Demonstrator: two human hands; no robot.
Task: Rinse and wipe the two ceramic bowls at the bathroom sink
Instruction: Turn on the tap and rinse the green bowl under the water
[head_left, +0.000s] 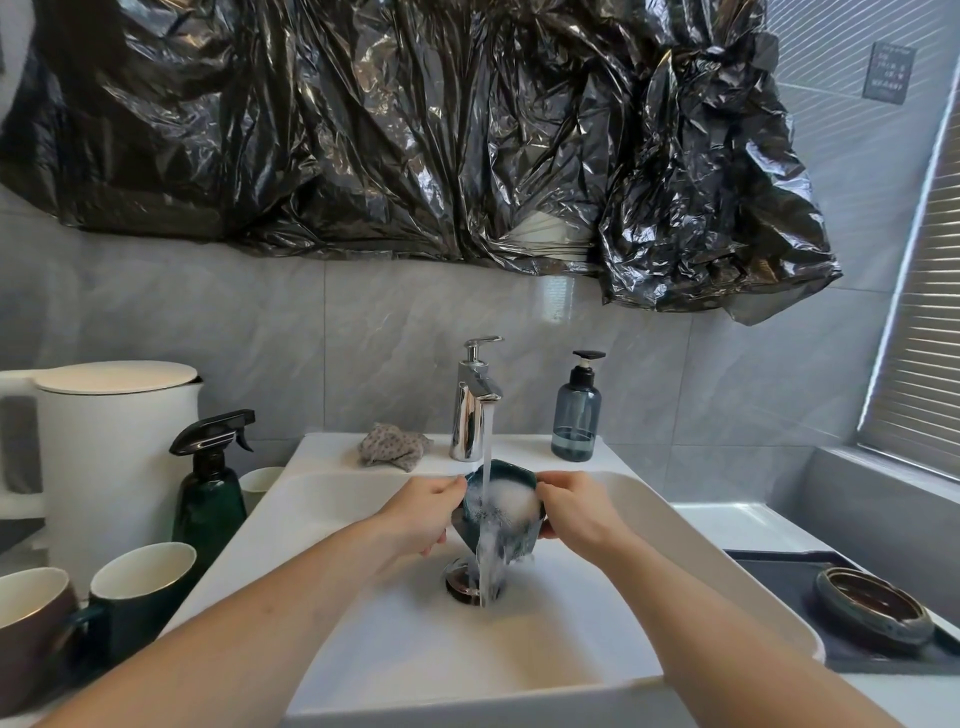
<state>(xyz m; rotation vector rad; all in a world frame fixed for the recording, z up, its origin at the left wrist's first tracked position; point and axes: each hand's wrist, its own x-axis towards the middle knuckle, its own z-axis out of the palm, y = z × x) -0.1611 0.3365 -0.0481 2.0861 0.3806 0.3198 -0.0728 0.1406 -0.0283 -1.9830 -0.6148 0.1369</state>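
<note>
Bowls (501, 506): 2 | mugs (143, 582): 2 | hands' (421, 514) fingers (558, 491) clamped on teal bowl

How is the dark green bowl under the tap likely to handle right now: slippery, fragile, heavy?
Probably slippery: the bowl is wet and foamy under running water, which may be why both the left hand and right hand grip its rim. Being glazed ceramic, it is likely stiff and could chip against the sink if dropped. Water filling it adds weight.
</note>
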